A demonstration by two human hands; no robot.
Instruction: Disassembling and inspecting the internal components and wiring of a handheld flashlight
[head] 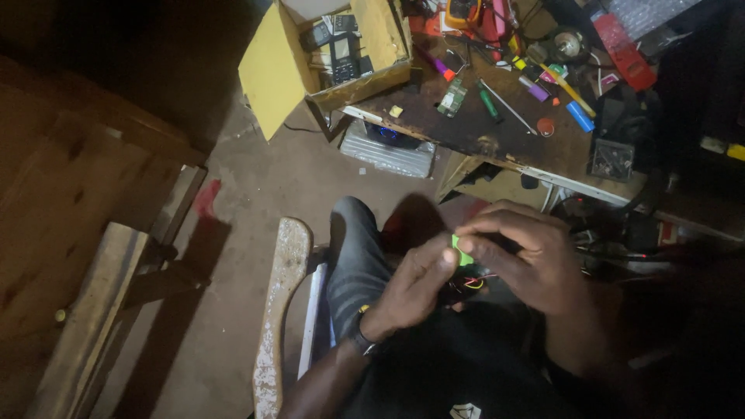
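Observation:
Both my hands meet over my lap around a small bright green part [462,254]. My left hand [415,289] pinches it from below with thumb and fingers. My right hand [524,252] curls over it from above, fingers bent around it. Thin red and yellow wires [473,282] hang from under the part, between the two hands. The rest of the part is hidden by my fingers. A dark watch or band [360,335] sits on my left wrist.
A cluttered dark workbench [466,128] lies ahead with markers, small circuit boards and tools. An open yellow cardboard box [275,70] with old phones sits at its left end. A worn wooden plank [281,310] and wooden steps [85,233] stand to my left.

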